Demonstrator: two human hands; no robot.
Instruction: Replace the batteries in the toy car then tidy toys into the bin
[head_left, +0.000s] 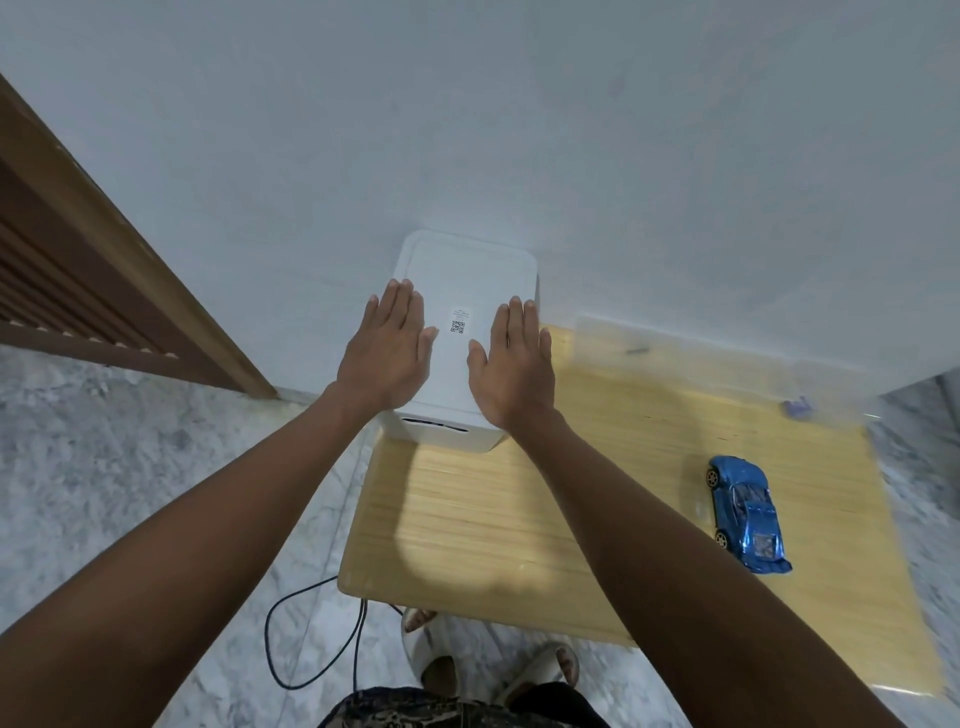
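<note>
From the head camera, the left hand and right hand lay flat, fingers straight, gripping nothing, over the closed lid of the white bin. The blue toy car sat well apart on the wooden table, right of both arms.

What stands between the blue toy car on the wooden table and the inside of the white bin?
The white lid is on the white plastic bin, with the left hand and right hand flat over it. The bare wooden table lies between it and the blue toy car; nothing else is visible there.
</note>
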